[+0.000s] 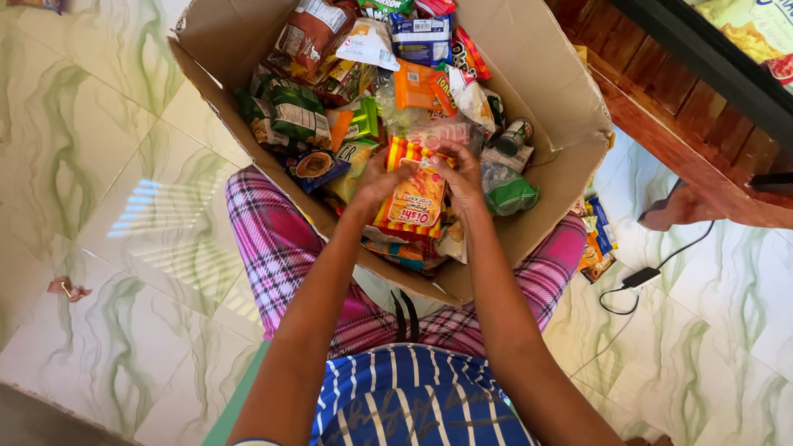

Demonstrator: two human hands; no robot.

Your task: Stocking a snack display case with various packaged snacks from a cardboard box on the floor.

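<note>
Nearest, the left hand [378,180] and right hand [464,177] both clamp their fingers on an orange-and-yellow striped snack packet [413,194], held just above the near edge of the cardboard box [545,74]. The box rests between the person's plaid-trousered legs. Farther inside the box lie green packets [299,116], an orange packet [420,87] and a blue packet [420,35].

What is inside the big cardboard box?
The cardboard box is full of snack packets: green, orange, blue and brown ones. The left hand and right hand hold an orange striped packet over them. The packets cover the box's bottom, so it cannot be seen.
</note>
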